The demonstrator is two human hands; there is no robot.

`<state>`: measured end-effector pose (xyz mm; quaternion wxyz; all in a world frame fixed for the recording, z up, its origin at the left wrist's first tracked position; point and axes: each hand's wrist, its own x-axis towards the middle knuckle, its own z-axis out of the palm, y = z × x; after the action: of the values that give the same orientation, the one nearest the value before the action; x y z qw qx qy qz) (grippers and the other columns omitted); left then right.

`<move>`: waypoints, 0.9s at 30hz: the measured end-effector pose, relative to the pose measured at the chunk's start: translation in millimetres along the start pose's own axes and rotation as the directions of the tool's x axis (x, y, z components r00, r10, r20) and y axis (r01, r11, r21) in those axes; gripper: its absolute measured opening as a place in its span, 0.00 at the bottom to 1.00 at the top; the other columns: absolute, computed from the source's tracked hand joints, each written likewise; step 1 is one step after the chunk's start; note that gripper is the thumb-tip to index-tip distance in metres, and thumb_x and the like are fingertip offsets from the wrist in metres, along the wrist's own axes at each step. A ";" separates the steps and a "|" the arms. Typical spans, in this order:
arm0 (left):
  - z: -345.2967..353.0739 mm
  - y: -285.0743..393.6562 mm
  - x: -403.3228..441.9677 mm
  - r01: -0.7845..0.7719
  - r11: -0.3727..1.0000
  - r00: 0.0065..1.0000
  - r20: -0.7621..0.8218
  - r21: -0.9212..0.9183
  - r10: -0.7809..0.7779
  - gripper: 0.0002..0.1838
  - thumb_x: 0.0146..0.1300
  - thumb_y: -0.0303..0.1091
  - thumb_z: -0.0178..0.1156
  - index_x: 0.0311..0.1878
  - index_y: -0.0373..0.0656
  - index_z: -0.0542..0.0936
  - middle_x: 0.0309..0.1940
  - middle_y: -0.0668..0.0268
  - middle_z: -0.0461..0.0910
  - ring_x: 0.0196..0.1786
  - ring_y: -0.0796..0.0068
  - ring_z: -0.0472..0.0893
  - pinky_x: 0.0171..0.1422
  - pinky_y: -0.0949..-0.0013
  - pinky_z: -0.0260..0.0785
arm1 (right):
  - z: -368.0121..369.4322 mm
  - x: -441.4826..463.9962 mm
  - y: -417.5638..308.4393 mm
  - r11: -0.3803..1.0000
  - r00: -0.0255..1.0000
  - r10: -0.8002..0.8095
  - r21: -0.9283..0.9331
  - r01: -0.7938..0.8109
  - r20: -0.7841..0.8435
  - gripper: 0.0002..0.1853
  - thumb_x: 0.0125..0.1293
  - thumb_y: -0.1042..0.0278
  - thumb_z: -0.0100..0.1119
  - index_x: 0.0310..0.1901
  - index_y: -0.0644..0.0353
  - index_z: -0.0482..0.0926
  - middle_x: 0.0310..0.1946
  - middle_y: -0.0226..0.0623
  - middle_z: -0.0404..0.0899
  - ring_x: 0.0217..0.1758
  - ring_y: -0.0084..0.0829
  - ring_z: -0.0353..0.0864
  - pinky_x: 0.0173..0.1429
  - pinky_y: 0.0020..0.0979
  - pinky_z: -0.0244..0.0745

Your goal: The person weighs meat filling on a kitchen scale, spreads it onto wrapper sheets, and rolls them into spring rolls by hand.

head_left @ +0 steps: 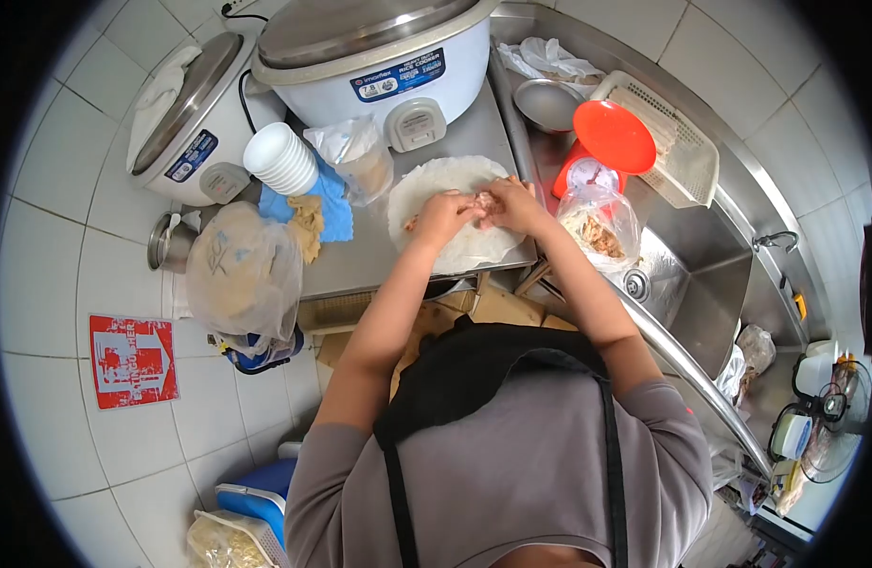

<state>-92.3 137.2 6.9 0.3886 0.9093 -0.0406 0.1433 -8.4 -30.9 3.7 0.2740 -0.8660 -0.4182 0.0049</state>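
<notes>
A round whitish sheet (434, 180), thin and wrinkled at its edge, lies on the steel table. Over it, my left hand (447, 218) has its fingers closed in on a pinkish lump of minced meat (489, 204). From the other side my right hand (516, 205) grips the same lump, its fingers bent around it. Another small bit of meat (410, 223) shows at the sheet's left edge. To the right, an open plastic bag of shredded meat filling (601, 237) stands beside a red scale (614, 137). My fingertips partly hide the lump.
Behind the sheet stand a large rice cooker (379, 90) and a plastic bag (362, 161). Stacked white bowls (280, 156), a blue cloth (330, 204) and a bulky plastic bag (244, 270) are left. A white basket (687, 142) and the sink (705, 293) lie right.
</notes>
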 end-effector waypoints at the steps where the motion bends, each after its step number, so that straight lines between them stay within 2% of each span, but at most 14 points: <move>1: -1.8 5.3 1.5 -0.013 1.000 1.000 -0.018 0.001 0.013 0.10 0.51 0.37 0.64 0.35 0.43 0.83 0.30 0.65 0.81 0.35 0.64 0.80 0.49 0.65 0.69 | -2.8 -1.1 3.5 1.000 1.000 -0.005 0.012 0.005 -0.027 0.17 0.43 0.56 0.71 0.36 0.51 0.81 0.36 0.25 0.76 0.50 0.36 0.70 0.52 0.41 0.56; 3: -0.6 15.5 2.0 -0.034 0.999 0.998 -0.052 -0.001 0.034 0.11 0.51 0.39 0.64 0.34 0.44 0.84 0.31 0.65 0.81 0.36 0.65 0.80 0.52 0.64 0.69 | -2.9 -3.4 6.7 1.000 0.999 -0.009 -0.003 0.009 -0.037 0.17 0.43 0.56 0.71 0.36 0.50 0.81 0.37 0.25 0.76 0.51 0.37 0.70 0.52 0.42 0.56; 6: 8.4 18.4 7.9 -0.239 0.947 0.960 -0.094 0.215 0.263 0.08 0.54 0.38 0.62 0.35 0.46 0.84 0.31 0.66 0.82 0.35 0.68 0.80 0.59 0.63 0.65 | -0.8 -3.4 11.1 0.998 1.000 0.004 -0.064 -0.004 -0.003 0.17 0.43 0.57 0.71 0.37 0.49 0.81 0.39 0.27 0.76 0.52 0.38 0.70 0.52 0.43 0.56; 9: 19.9 11.9 12.4 -0.199 0.966 0.979 -0.009 0.167 0.203 0.08 0.55 0.38 0.61 0.34 0.47 0.84 0.30 0.66 0.82 0.34 0.70 0.80 0.63 0.60 0.62 | -5.2 -6.2 10.1 0.999 0.999 0.046 -0.020 -0.047 -0.013 0.17 0.44 0.58 0.70 0.38 0.49 0.81 0.39 0.28 0.76 0.52 0.39 0.71 0.51 0.43 0.56; 11: 27.4 5.3 17.1 -0.199 0.964 0.980 0.007 0.174 0.201 0.08 0.54 0.37 0.62 0.33 0.46 0.84 0.28 0.65 0.81 0.34 0.67 0.80 0.61 0.61 0.64 | -14.3 -9.6 6.4 0.993 0.997 0.075 0.097 -0.071 -0.036 0.16 0.45 0.59 0.69 0.38 0.49 0.82 0.39 0.29 0.77 0.52 0.39 0.71 0.51 0.43 0.56; 14: 25.5 11.6 16.5 -0.081 0.995 0.997 0.003 0.057 0.081 0.09 0.51 0.36 0.65 0.33 0.43 0.84 0.29 0.61 0.81 0.36 0.63 0.79 0.55 0.61 0.67 | -15.1 -8.6 3.3 0.996 0.998 0.061 -0.061 -0.059 0.031 0.18 0.45 0.60 0.69 0.40 0.49 0.81 0.42 0.30 0.77 0.54 0.40 0.70 0.53 0.44 0.55; 15: 22.8 16.9 19.1 -0.026 1.000 1.000 0.000 -0.003 0.026 0.09 0.50 0.36 0.65 0.33 0.42 0.83 0.29 0.60 0.80 0.36 0.61 0.79 0.53 0.61 0.68 | -8.5 -8.6 10.4 0.994 0.999 0.053 -0.093 -0.053 -0.011 0.18 0.44 0.61 0.69 0.41 0.49 0.81 0.42 0.31 0.77 0.55 0.41 0.69 0.53 0.44 0.55; 17: 21.1 25.9 18.1 -0.047 0.999 0.993 -0.105 0.003 0.047 0.10 0.48 0.34 0.66 0.32 0.40 0.83 0.30 0.58 0.79 0.38 0.58 0.78 0.48 0.61 0.69 | 10.8 -9.6 26.1 0.987 0.996 0.030 -0.156 -0.044 -0.090 0.20 0.44 0.61 0.70 0.43 0.48 0.81 0.44 0.31 0.76 0.56 0.42 0.68 0.54 0.45 0.55; 18: 20.1 28.3 16.8 -0.055 0.998 0.986 -0.154 0.007 0.055 0.10 0.48 0.34 0.67 0.32 0.39 0.83 0.30 0.57 0.79 0.38 0.57 0.78 0.46 0.61 0.70 | 6.5 -10.4 24.1 0.991 0.995 0.067 -0.115 -0.074 -0.069 0.19 0.44 0.62 0.69 0.42 0.48 0.81 0.44 0.31 0.77 0.56 0.42 0.68 0.55 0.45 0.55; 20: 14.5 27.0 19.2 -0.069 0.997 0.997 0.027 0.040 0.068 0.13 0.45 0.35 0.68 0.34 0.39 0.82 0.32 0.57 0.78 0.41 0.56 0.77 0.47 0.60 0.69 | -10.8 -11.5 10.2 0.990 0.991 0.134 -0.031 -0.134 -0.025 0.17 0.45 0.62 0.68 0.40 0.48 0.82 0.44 0.31 0.77 0.57 0.42 0.67 0.56 0.46 0.55; 21: 13.1 25.6 21.8 -0.077 0.996 0.991 0.115 0.054 0.071 0.15 0.43 0.35 0.69 0.35 0.39 0.81 0.34 0.56 0.78 0.42 0.56 0.77 0.47 0.60 0.69 | -10.2 -11.9 10.3 0.989 0.991 0.125 -0.068 -0.128 -0.039 0.17 0.45 0.62 0.68 0.40 0.48 0.82 0.44 0.32 0.77 0.57 0.42 0.67 0.57 0.46 0.55; 23: 21.6 13.2 26.3 -0.098 0.991 0.981 0.174 0.096 0.080 0.18 0.42 0.36 0.70 0.38 0.40 0.81 0.34 0.56 0.78 0.42 0.55 0.77 0.48 0.59 0.69 | -8.7 -14.4 12.9 0.983 0.992 0.109 -0.142 -0.117 -0.064 0.17 0.44 0.62 0.68 0.40 0.47 0.83 0.44 0.32 0.78 0.57 0.41 0.67 0.58 0.47 0.54; 26: 27.3 6.4 30.5 -0.113 0.983 0.971 0.224 0.148 0.079 0.21 0.40 0.38 0.71 0.39 0.41 0.81 0.34 0.57 0.77 0.42 0.55 0.76 0.48 0.59 0.68 | -17.4 -12.6 13.7 0.979 0.982 0.163 -0.136 -0.150 0.092 0.18 0.44 0.60 0.68 0.41 0.46 0.83 0.43 0.31 0.79 0.57 0.40 0.67 0.59 0.48 0.52; 27: 28.3 4.3 29.4 -0.116 0.979 0.970 0.233 0.165 0.075 0.21 0.39 0.38 0.71 0.39 0.41 0.81 0.34 0.57 0.77 0.41 0.55 0.76 0.48 0.59 0.68 | -16.5 -14.6 13.5 0.977 0.984 0.157 -0.157 -0.142 0.085 0.17 0.44 0.59 0.68 0.40 0.45 0.83 0.42 0.30 0.79 0.56 0.39 0.67 0.60 0.49 0.52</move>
<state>-58.5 115.0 -0.1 0.2914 0.9477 -0.1154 0.0608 -4.2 -56.0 8.0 0.1861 -0.9120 -0.3637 0.0360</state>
